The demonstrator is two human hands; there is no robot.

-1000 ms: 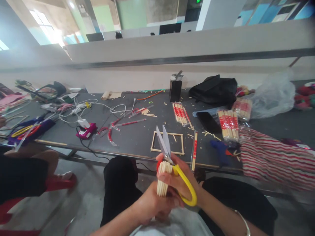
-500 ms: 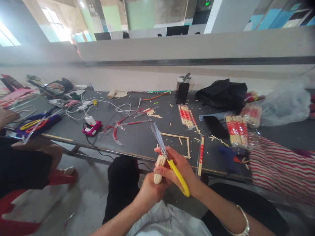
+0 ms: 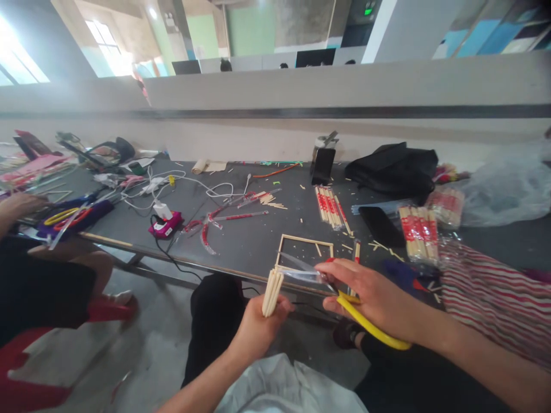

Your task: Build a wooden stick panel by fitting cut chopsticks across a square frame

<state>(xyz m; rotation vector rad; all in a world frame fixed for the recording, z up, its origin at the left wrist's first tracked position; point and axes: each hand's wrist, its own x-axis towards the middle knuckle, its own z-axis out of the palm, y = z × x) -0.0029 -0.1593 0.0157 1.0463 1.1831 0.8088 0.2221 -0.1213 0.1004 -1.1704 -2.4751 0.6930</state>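
Observation:
My left hand point(image 3: 258, 328) is closed around a short upright bundle of bare wooden chopsticks point(image 3: 271, 293), held over the table's front edge. To its right, my right hand point(image 3: 381, 295) grips a pair of scissors with a yellow handle point(image 3: 372, 328). The blades point left toward the tops of the chopsticks and look spread apart. Something clear and shiny, perhaps plastic wrapping, shows by the blades, and a bit of red is at my right fingers. Behind the blades, a rectangular frame of sticks point(image 3: 306, 238) lies on the table, partly hidden.
Wrapped chopsticks point(image 3: 330, 207) lie farther back, with more packs point(image 3: 418, 232) at right beside a dark phone point(image 3: 381, 226). Torn red wrappers point(image 3: 205, 232), a purple power adapter point(image 3: 166, 225) and white cables lie left. Another person's hand point(image 3: 21, 206) is at far left.
My right hand has moved right with the scissors, away from the bundle, and the blades have swung to point left. My left hand keeps the chopsticks, which now stand uncovered.

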